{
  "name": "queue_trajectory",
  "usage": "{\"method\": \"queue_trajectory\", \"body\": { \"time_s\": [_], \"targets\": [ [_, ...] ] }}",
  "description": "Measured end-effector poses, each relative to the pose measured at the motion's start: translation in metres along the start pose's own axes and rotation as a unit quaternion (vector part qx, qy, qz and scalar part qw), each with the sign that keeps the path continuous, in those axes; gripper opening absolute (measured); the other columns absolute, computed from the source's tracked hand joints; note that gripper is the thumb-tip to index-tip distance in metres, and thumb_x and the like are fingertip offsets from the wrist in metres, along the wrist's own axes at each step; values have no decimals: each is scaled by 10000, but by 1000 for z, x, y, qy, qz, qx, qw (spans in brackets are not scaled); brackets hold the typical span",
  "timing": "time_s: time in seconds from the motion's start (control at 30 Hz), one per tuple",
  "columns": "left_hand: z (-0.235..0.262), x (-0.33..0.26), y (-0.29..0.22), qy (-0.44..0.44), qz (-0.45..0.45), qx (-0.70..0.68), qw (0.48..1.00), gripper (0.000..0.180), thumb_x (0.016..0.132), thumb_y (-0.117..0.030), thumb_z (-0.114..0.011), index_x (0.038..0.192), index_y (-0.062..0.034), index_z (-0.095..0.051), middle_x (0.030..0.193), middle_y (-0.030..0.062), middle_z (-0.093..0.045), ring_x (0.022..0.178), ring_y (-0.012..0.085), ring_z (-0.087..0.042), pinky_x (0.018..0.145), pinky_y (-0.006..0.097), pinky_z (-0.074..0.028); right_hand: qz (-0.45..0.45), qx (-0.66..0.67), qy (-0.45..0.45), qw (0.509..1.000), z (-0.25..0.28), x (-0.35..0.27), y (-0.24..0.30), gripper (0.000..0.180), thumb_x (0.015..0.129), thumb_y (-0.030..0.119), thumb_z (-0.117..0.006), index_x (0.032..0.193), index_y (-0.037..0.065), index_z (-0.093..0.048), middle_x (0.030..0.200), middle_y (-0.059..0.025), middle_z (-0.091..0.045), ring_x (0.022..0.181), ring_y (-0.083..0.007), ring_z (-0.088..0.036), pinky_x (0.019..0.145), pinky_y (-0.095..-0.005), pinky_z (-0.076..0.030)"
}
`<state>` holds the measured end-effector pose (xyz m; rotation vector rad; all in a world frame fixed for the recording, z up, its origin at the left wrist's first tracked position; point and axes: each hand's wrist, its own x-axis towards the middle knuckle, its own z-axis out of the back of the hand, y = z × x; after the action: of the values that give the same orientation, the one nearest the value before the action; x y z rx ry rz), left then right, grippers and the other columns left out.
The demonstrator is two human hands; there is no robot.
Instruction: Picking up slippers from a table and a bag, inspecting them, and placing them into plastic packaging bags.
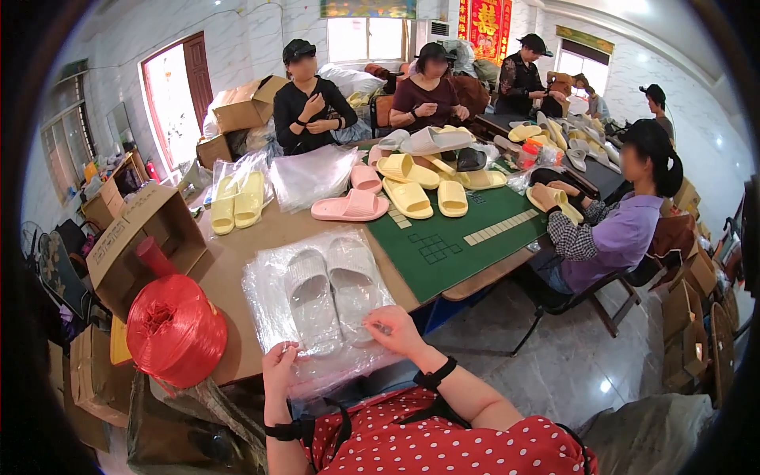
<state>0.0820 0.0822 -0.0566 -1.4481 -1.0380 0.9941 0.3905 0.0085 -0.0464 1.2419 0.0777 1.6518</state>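
Note:
A pair of grey slippers (309, 294) lies side by side in a clear plastic bag (267, 289), on a pile of similar bags at the near table edge. My left hand (280, 370) pinches the near left edge of the plastic. At the heel of the right-hand slipper, my right hand (396, 331) is closed with bent fingertips on the bag's near right edge. Beyond them is a pink slipper (350, 207), and yellow slippers (408, 198) are heaped past it. A bagged yellow pair (237, 202) rests at the far left.
A red twine roll (176, 331) and an open cardboard box (127, 229) stand on my left. Flat clear bags (313, 176) lie across the table. A green mat (443, 237) covers its right part. Several co-workers sit or stand around; one in purple (621, 214) handles a yellow slipper.

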Motion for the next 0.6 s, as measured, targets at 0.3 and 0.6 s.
{"method": "queue_trajectory", "body": {
  "time_s": [0.3,0.6],
  "targets": [
    [0,-2,-6,-7,5,39,999,191,974,-110,-599,1055,51,-662,854,59,-661,762,225,-717,677,299,-526,-30,3,10,999,-2,-1,8,112,826,126,-731,932,91,-731,984,-63,-729,977,-269,-675,871,-388,-502],
    [3,3,6,13,-24,-17,1000,168,977,-99,-603,1042,44,-661,888,69,-667,750,226,-710,700,314,-555,-15,-2,0,1000,0,1,11,129,825,138,-718,940,80,-700,942,-57,-713,898,-274,-659,840,-385,-494]
  ]
}}
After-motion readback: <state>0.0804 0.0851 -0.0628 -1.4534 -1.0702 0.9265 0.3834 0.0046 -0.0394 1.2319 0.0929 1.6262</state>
